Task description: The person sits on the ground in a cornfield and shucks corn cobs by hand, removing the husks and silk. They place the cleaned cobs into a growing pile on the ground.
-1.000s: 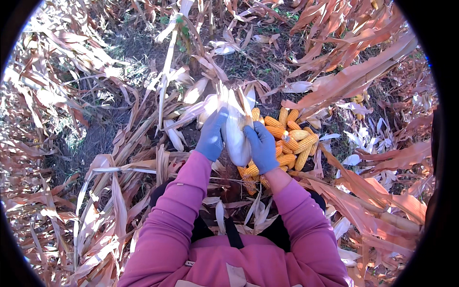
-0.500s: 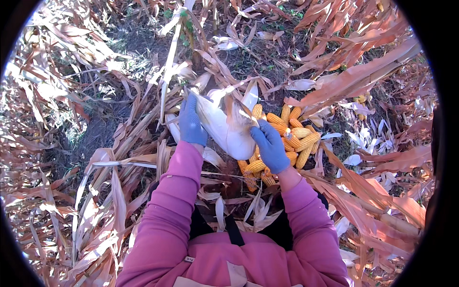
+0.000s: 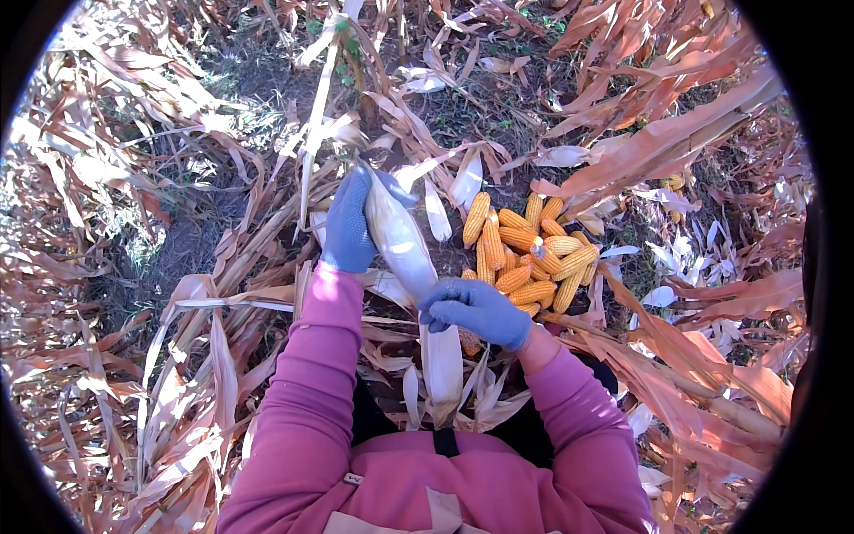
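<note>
A corn ear in its pale husk slants between my hands, its kernels hidden. My left hand, in a blue-grey knit glove, is closed around the ear's far part. Closer to my body, my gloved right hand has its fingers curled on the husk at the near end. Below those fingers, a long pale husk leaf hangs toward my lap. Just right of the ear lies a pile of husked yellow corn cobs, partly covered by my right hand.
Dry corn stalks and leaves litter the ground on the left. Long brown leaves reach in from the right. Loose husk pieces lie beyond the pile, and another few yellow cobs show farther right.
My right hand has moved left and toward my body, drawing a husk leaf down from the ear. The ear now shows narrower, and more of the cob pile is uncovered.
</note>
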A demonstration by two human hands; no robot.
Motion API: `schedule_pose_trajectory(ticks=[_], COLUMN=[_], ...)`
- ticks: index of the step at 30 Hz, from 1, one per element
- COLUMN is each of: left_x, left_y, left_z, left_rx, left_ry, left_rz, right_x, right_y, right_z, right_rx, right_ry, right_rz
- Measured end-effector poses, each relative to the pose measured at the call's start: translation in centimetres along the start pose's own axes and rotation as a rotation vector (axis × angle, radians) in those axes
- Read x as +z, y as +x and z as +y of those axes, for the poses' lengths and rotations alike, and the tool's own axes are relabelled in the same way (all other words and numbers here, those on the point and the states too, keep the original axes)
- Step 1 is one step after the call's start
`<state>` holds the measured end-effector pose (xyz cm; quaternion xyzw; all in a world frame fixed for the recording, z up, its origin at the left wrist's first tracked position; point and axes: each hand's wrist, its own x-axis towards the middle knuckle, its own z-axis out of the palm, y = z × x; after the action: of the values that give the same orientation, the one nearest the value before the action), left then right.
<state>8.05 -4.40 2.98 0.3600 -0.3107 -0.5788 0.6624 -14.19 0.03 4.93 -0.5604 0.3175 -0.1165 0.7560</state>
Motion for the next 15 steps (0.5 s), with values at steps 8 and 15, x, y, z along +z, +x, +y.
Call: schedule_pose_trajectory(ticks=[8,15], left_x=[0.3,2.7], left_y=[-0.4,0.9], left_z=[-2.4,-3.2], left_rx=[-0.096,-0.149], left_ry=[-0.338,-0.186], left_rz=[-0.190,-0.087], right_x=[0.0,-0.9], right_y=[1.8,2.9], right_z=[1.5,3.4], right_rx=[-0.075,-0.080], right_ry=[-0.255,-0.187], right_rz=[0.267,0.606])
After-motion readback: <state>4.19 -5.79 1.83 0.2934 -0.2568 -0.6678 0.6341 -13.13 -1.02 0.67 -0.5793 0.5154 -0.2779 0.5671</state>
